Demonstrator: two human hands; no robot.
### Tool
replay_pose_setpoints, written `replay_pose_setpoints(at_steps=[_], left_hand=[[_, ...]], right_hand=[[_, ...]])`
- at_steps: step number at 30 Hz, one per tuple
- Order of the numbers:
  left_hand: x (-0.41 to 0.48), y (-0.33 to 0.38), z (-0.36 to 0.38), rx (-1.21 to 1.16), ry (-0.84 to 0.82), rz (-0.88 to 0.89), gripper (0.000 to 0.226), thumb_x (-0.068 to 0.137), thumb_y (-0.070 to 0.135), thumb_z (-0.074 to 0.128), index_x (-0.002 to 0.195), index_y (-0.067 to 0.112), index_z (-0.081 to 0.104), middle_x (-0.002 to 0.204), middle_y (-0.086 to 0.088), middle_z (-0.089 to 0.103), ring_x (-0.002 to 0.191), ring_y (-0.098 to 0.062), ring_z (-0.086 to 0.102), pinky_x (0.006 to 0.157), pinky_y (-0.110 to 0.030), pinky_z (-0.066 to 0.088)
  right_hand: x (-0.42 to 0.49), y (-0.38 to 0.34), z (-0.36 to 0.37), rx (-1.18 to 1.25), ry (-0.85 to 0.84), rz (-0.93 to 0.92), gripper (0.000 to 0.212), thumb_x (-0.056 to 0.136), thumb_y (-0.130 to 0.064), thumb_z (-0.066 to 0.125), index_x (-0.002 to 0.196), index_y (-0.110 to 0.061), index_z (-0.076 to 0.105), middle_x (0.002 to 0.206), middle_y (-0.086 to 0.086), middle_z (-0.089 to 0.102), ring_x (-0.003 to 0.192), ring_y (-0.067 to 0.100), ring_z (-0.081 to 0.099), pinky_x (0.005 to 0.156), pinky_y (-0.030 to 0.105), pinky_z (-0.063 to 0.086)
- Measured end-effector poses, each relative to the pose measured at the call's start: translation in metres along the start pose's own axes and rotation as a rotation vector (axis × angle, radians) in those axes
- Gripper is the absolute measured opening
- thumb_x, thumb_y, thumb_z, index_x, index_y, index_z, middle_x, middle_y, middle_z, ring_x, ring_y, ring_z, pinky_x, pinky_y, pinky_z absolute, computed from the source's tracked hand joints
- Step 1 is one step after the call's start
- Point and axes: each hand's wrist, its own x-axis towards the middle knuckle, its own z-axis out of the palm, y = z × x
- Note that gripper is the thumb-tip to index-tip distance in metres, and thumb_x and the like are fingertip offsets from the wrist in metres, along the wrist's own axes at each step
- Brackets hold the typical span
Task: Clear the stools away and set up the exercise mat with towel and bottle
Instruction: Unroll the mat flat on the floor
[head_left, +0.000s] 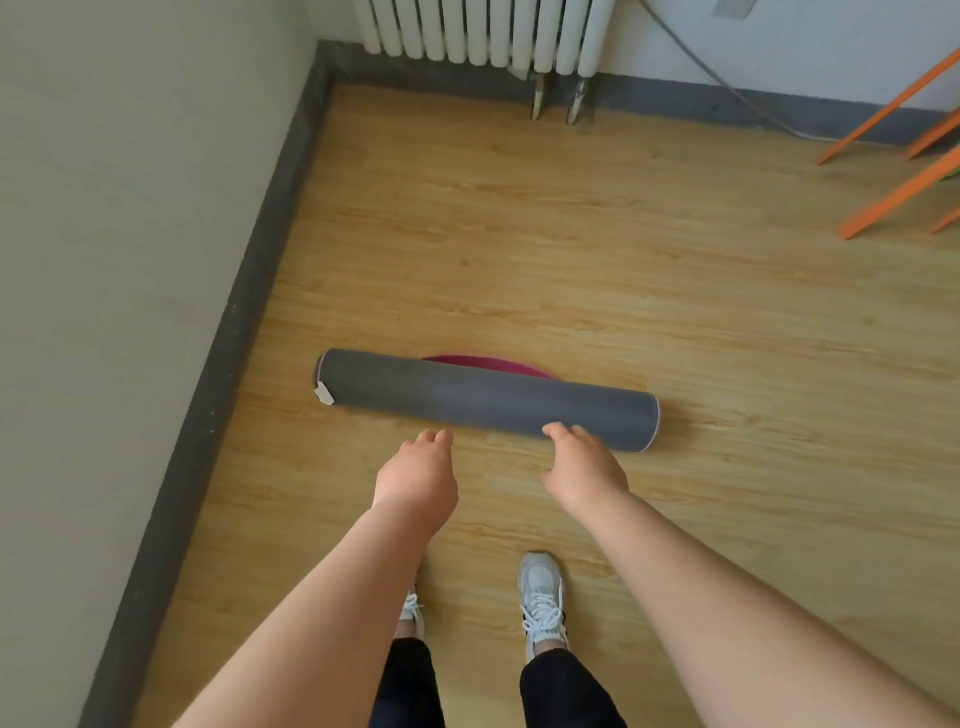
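Observation:
A rolled grey exercise mat (483, 397) lies crosswise on the wooden floor, with a strip of its magenta inner side showing behind the roll and a small white tag at its left end. My left hand (418, 475) hovers just in front of the roll, fingers loosely curled, holding nothing. My right hand (584, 465) reaches down to the roll's near edge; its fingertips are at the mat, and I cannot tell whether they touch it. No towel or bottle is in view.
A wall with a grey skirting board (223, 364) runs along the left. A white radiator (483, 31) stands at the far wall. Orange stool legs (904, 192) slant in at the upper right. My two feet in white sneakers (540, 603) stand behind the mat.

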Motion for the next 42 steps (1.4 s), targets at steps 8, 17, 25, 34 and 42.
replay_pose_setpoints(at_steps=[8,17,25,34,42], left_hand=[[0.158,-0.043,0.075,0.177,0.000,0.180,0.049,0.082,0.002,0.052,0.128,0.016,0.041,0.129,-0.002,0.045,0.119,-0.022,0.043,0.085,-0.032,0.046],[0.304,-0.081,0.194,0.318,0.102,0.351,0.077,0.085,0.016,0.062,0.148,0.013,0.017,0.156,-0.007,0.019,0.145,-0.025,0.015,0.119,-0.037,0.015],[0.397,-0.094,0.238,0.433,0.075,0.532,0.117,0.069,0.053,0.070,0.151,0.017,-0.005,0.160,-0.010,0.001,0.147,-0.027,-0.001,0.120,-0.043,0.004],[0.440,-0.095,0.254,0.487,0.373,0.651,0.118,0.047,0.064,0.069,0.145,0.019,0.020,0.136,-0.004,0.045,0.125,-0.027,0.044,0.106,-0.042,0.033],[0.440,-0.087,0.247,0.476,0.491,0.607,0.090,0.054,0.052,0.077,0.130,0.024,0.039,0.109,0.001,0.060,0.100,-0.025,0.058,0.087,-0.038,0.043]], right_hand=[[0.141,-0.008,0.088,-0.150,0.059,0.005,0.064,0.086,-0.017,0.063,0.143,-0.020,0.035,0.138,0.003,0.045,0.129,0.025,0.040,0.103,0.033,0.037],[0.287,0.009,0.207,-0.278,0.156,-0.136,0.076,0.082,-0.021,0.066,0.147,-0.017,0.026,0.147,0.003,0.033,0.142,0.023,0.023,0.119,0.044,0.013],[0.386,0.031,0.226,-0.380,-0.081,-0.183,0.137,0.057,-0.051,0.084,0.153,-0.028,-0.010,0.161,0.009,0.003,0.148,0.028,0.002,0.119,0.052,0.003],[0.439,0.037,0.217,-0.377,-0.030,-0.328,0.128,0.042,-0.054,0.084,0.147,-0.039,0.012,0.137,-0.001,0.046,0.124,0.026,0.046,0.097,0.041,0.043],[0.433,0.038,0.215,-0.313,0.142,-0.361,0.092,0.054,-0.041,0.078,0.135,-0.045,0.033,0.085,-0.014,0.054,0.081,0.016,0.053,0.058,0.029,0.041]])
